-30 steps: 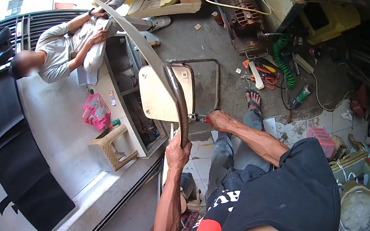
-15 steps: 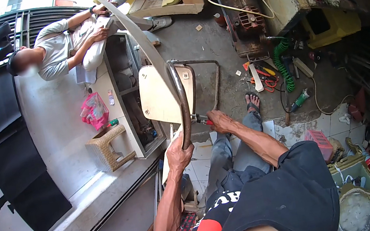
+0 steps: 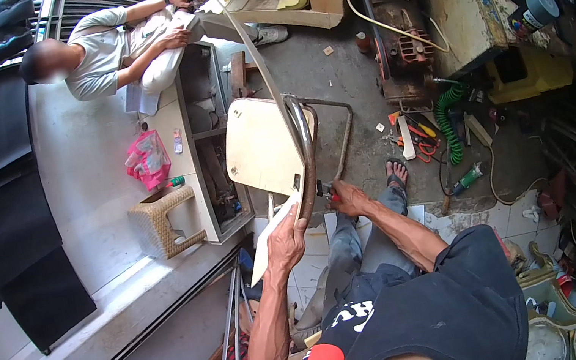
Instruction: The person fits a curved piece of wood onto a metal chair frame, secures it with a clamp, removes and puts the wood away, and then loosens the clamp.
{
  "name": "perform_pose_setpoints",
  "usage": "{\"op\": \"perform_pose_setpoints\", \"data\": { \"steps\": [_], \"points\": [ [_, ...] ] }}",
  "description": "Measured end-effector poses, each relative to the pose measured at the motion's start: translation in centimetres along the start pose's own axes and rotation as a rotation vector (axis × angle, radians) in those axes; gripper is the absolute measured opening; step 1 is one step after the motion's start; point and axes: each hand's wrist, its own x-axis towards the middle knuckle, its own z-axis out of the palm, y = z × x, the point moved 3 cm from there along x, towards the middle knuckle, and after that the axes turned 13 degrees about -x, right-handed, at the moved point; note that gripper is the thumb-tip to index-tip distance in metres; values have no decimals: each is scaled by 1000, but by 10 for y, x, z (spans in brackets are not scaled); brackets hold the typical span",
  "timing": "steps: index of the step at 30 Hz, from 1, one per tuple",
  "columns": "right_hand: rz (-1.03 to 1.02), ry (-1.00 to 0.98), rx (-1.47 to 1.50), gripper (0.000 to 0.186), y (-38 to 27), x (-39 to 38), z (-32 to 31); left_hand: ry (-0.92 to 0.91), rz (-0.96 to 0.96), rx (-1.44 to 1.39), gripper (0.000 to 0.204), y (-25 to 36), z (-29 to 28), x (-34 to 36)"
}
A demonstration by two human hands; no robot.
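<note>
Chair frame [image 3: 312, 160] of bent brown tube is before the person's legs, with a pale board [image 3: 260, 146] inside it and a long thin strip [image 3: 274, 86] rising from its top; whether it rests on the floor [image 3: 363, 82], I cannot tell. Compared with half a second ago, the frame has turned a little, so the strip now shows almost its edge only. The left hand [image 3: 286, 240] has also changed its hold: before, the fingers were wrapped on the tube end, and now they lie flatter along it, but it is still grasping the frame. The right hand [image 3: 350, 197] is clenched around a red-handled tool [image 3: 335, 197]; its tip now looks shorter in view and is just beside the tube, contact not clear. In my judgement, this means the person is adjusting the angle for the tool, and the work at this joint is not finished.
</note>
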Motion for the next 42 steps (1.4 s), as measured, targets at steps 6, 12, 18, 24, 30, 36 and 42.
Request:
{"op": "perform_pose_setpoints", "data": {
  "steps": [6, 12, 18, 24, 30, 36, 42],
  "points": [
    [12, -432, 336, 35, 10, 11, -1, 49, 47, 7, 40, 2, 1, -2],
    [-73, -118, 54, 38, -2, 6, -9, 47, 50, 19, 41, 2, 0, -2],
    [-49, -283, -174, 36, -5, 4, -8, 48, 42, 37, 42, 3, -1, -3],
    [-34, -257, 119, 33, 19, 5, 13, 39, 41, 53, 41, 4, 1, -3],
    [-73, -28, -155, 39, -6, -3, -3, 67, 27, 29, 41, 1, 2, -7],
    [-37, -340, -81, 38, 8, 8, 3, 66, -5, 27, 43, 1, 6, -3],
    [-52, -282, -25, 39, 8, 10, -2, 62, 29, 20, 46, 12, 2, -2]
  ]
}}
